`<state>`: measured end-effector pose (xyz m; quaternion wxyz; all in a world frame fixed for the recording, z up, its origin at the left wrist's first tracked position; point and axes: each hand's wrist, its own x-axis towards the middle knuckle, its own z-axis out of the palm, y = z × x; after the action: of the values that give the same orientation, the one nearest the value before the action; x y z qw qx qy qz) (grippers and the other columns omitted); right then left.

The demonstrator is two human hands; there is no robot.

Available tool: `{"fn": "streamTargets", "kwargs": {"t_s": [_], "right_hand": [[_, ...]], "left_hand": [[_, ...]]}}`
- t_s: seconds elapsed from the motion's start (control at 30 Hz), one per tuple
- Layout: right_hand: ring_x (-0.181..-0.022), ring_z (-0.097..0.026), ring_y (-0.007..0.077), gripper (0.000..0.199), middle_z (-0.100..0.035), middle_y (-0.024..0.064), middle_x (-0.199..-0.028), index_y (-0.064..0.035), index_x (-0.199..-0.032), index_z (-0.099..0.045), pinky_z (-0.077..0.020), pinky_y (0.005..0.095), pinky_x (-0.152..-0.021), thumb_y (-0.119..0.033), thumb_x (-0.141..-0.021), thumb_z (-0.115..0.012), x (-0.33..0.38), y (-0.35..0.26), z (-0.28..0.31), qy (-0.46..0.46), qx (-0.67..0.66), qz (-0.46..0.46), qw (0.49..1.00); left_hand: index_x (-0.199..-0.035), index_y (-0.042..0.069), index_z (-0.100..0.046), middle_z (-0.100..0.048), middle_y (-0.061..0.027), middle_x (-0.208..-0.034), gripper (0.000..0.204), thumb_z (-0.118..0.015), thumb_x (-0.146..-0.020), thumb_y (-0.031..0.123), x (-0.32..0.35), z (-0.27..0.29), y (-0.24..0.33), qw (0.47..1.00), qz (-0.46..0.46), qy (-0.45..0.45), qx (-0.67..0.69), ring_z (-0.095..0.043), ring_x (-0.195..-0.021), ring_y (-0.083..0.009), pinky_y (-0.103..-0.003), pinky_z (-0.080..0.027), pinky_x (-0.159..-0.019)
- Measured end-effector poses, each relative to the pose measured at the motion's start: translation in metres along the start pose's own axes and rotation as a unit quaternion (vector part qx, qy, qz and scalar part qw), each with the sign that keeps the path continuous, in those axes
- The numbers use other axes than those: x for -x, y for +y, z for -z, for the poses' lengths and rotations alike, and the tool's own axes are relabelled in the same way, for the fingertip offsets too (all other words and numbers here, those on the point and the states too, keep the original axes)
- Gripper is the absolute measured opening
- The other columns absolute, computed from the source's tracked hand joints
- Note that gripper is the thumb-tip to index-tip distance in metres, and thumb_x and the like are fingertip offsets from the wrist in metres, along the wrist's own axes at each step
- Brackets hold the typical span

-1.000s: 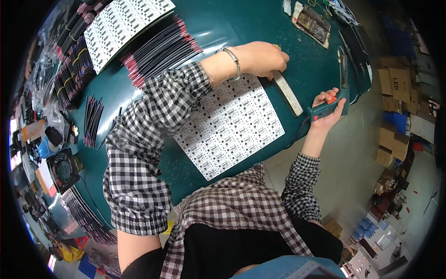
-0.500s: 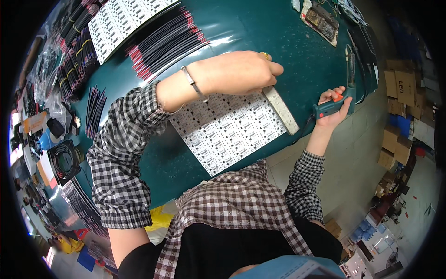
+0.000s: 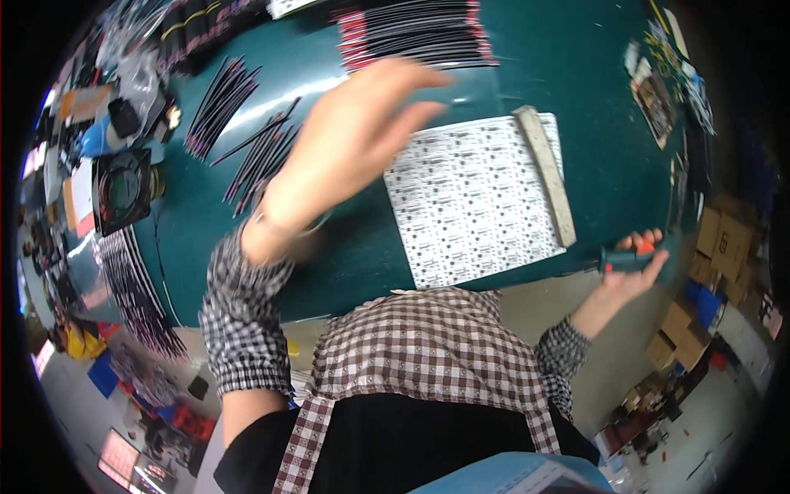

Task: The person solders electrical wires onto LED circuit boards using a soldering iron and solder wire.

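My left hand (image 3: 358, 132) is in the air above the green table (image 3: 601, 82), smeared by motion. Its thumb and forefinger are spread, with nothing visible between them. Beside it lies a white sheet of printed circuit boards (image 3: 477, 198) with rows of small dark marks. A narrow pale bar (image 3: 543, 177) rests across the sheet's right side. Over at the table's right front edge, my right hand (image 3: 627, 282) is wrapped round a dark green soldering gun (image 3: 625, 260) with an orange trigger. The gun's tip is blurred against the dark table edge. Short dark wires (image 3: 263, 156) lie left of my left hand.
A row of black wires with red ends (image 3: 411, 37) lies at the back. More loose wires (image 3: 220, 107) and tied wire bundles (image 3: 197, 29) are at the left, near a black fan (image 3: 123, 191). A dirty solder tray (image 3: 654, 103) sits back right; cardboard boxes (image 3: 724, 239) stand beyond.
My left hand has come off the pale bar, moved left and spread its fingers. The bar stays on the sheet. My right hand still grips the soldering gun. The whole view has shifted.
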<state>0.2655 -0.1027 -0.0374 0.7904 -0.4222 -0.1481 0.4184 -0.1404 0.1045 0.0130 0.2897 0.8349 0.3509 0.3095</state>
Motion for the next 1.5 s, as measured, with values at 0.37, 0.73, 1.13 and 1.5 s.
{"fn": "streamTargets", "kwargs": {"t_s": [0.37, 0.73, 1.13, 1.5], "right_hand": [[-0.096, -0.064, 0.0295, 0.044, -0.065, 0.0137, -0.096, 0.0042, -0.123, -0.052, -0.0342, 0.0589, -0.109, -0.027, -0.093, -0.061, 0.082, 0.123, -0.133, -0.187, 0.143, -0.155, 0.959], [-0.095, -0.062, 0.0267, 0.043, -0.064, 0.0115, -0.095, 0.0029, -0.118, -0.056, -0.0310, 0.0559, -0.112, -0.030, -0.091, -0.063, 0.094, 0.128, -0.141, -0.197, 0.259, -0.138, 0.935], [-0.085, -0.066, 0.0264, 0.035, -0.062, 0.0172, -0.096, 0.0060, -0.109, -0.058, -0.0571, 0.0434, -0.079, -0.021, -0.089, -0.066, 0.129, 0.106, -0.153, -0.171, 0.344, -0.147, 0.911], [-0.084, -0.065, 0.0258, 0.023, -0.067, 0.0169, -0.088, 0.0062, -0.096, -0.063, -0.0525, 0.0396, -0.080, -0.015, -0.089, -0.064, 0.136, 0.106, -0.146, -0.197, 0.463, -0.167, 0.848]], "left_hand": [[-0.092, 0.003, -0.067, -0.063, -0.0091, -0.082, 0.013, -0.071, -0.080, 0.006, 0.097, -0.021, -0.029, 0.975, 0.203, 0.053, 0.068, -0.066, -0.071, -0.0221, -0.030, -0.053, -0.063], [-0.086, 0.004, -0.068, -0.061, -0.0062, -0.076, 0.012, -0.070, -0.076, 0.000, 0.102, -0.034, -0.031, 0.957, 0.234, 0.120, 0.123, -0.061, -0.060, -0.0170, -0.028, -0.049, -0.054], [-0.079, 0.004, -0.066, -0.056, -0.0060, -0.069, 0.010, -0.071, -0.073, -0.001, 0.096, -0.035, -0.029, 0.964, 0.234, 0.110, 0.069, -0.059, -0.058, -0.0181, -0.029, -0.047, -0.052], [-0.079, 0.004, -0.066, -0.058, -0.0060, -0.069, 0.010, -0.070, -0.072, -0.001, 0.094, -0.037, -0.025, 0.953, 0.267, 0.115, 0.083, -0.060, -0.059, -0.0168, -0.027, -0.048, -0.053]]}}
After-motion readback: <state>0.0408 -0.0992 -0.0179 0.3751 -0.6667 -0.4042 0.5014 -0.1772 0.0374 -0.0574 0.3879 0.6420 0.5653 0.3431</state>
